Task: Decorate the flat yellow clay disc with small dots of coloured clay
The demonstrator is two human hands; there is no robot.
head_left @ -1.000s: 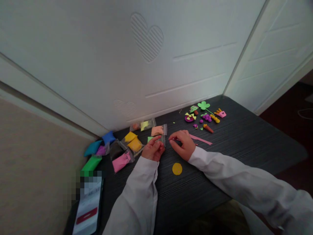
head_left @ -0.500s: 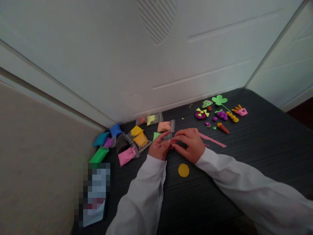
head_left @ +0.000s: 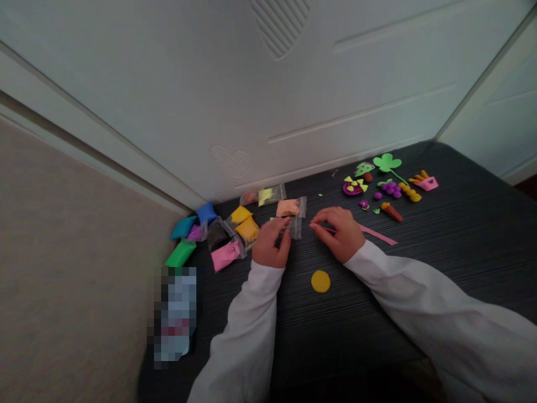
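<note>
Meeting white panelling (head_left: 188, 84), dark tabletop (head_left: 319, 327)

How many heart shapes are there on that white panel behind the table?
2: a large heart, cut off by the picture's top edge, and a smaller heart, lower and further left, above the packets. More may lie out of view.
</note>
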